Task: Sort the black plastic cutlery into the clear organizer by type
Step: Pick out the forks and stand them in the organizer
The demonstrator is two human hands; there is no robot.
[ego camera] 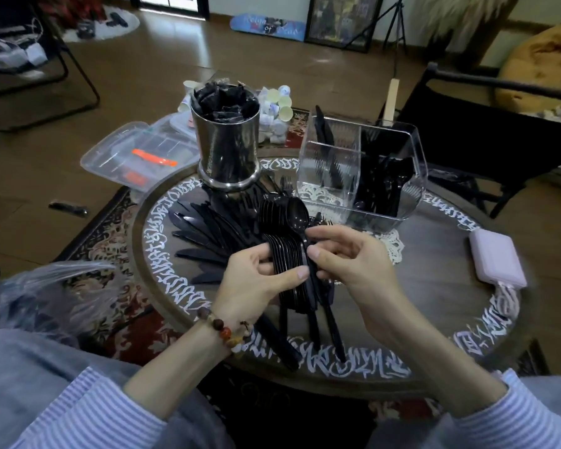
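Observation:
My left hand (256,283) grips a nested stack of black plastic spoons (280,222) by the handles, bowls pointing away from me. My right hand (353,257) pinches the rightmost spoon (297,215) of that stack between thumb and forefinger. Black knives (204,228) lie fanned on the round table (434,319) to the left of the stack. The clear organizer (412,189) stands behind my hands to the right; its left compartment holds a few knives (324,137) and its right compartment holds black cutlery (386,183).
A steel canister (227,147) stuffed with black wrappers stands at the table's far left. A pink case (496,259) lies on the right. Clear lidded boxes (136,153) and small cups (277,105) sit behind. A plastic bag (39,293) lies at my left; a black chair (486,124) stands at the right.

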